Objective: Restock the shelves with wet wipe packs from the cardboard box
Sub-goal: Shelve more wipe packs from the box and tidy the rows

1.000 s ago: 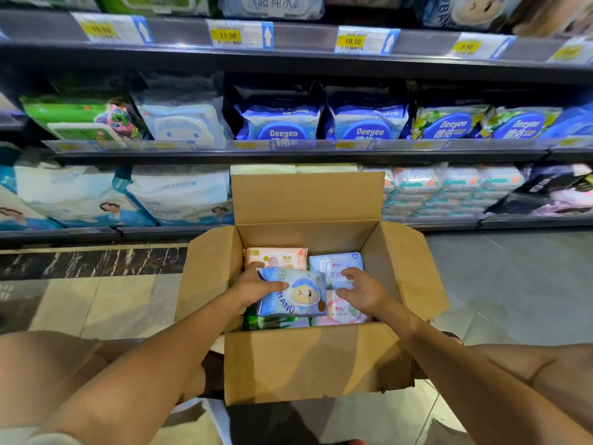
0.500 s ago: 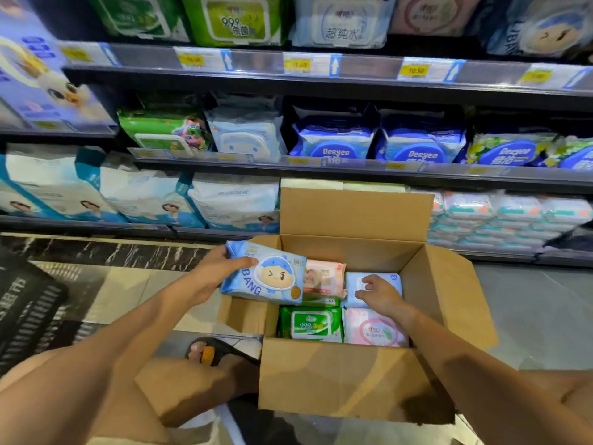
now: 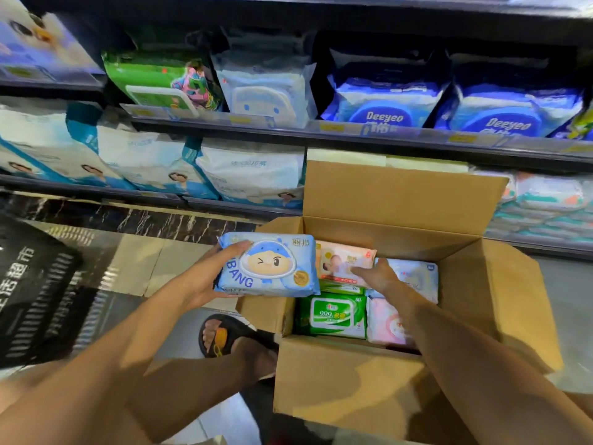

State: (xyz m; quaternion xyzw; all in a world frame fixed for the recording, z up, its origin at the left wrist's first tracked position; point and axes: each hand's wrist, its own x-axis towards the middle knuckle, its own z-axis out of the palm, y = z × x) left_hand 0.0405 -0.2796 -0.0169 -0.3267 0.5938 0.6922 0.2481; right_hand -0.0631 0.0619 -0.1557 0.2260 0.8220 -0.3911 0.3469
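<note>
An open cardboard box (image 3: 349,377) stands on the floor before the shelves. My left hand (image 3: 208,277) holds a light-blue wet wipe pack with a cartoon face (image 3: 268,266) above the box's left flap. My right hand (image 3: 377,276) reaches inside the box, fingers resting on a pink pack (image 3: 341,261), with a pale-blue pack (image 3: 417,277) beside it. A green pack (image 3: 332,314) and a pink-white pack (image 3: 385,322) lie in the box's near half.
Shelves (image 3: 369,136) hold blue Deeyeo packs (image 3: 382,101), a green pack (image 3: 154,81) and large white-blue bags (image 3: 250,175) on the lowest level. My sandalled foot (image 3: 221,335) is left of the box. A black mat (image 3: 35,290) lies at far left.
My left hand lifted the blue cartoon pack out of the box and carried it left over the flap. My right hand shifted from the pale-blue pack toward the pink one.
</note>
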